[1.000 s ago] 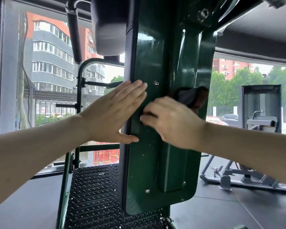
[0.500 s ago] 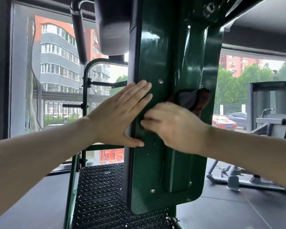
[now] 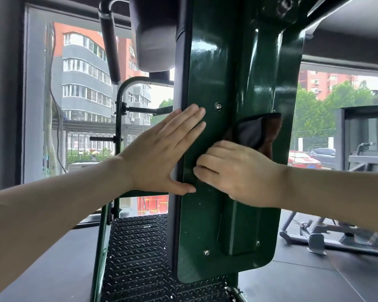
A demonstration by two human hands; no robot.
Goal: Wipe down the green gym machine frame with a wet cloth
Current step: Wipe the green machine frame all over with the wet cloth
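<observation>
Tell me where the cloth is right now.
In the head view, the dark cloth is pressed against the green frame right of centre, gripped by the right hand, just below and right of a bolt.

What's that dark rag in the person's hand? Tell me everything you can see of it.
The cloth is a dark, soft-looking rag, black-grey in the middle with brownish edges, bunched and folded rather than spread flat. It lies against the upright green frame, just right of a bolt. The right hand grips its lower part with curled fingers, so only the upper part sticks out above the knuckles. Whether it is wet cannot be told.
</observation>
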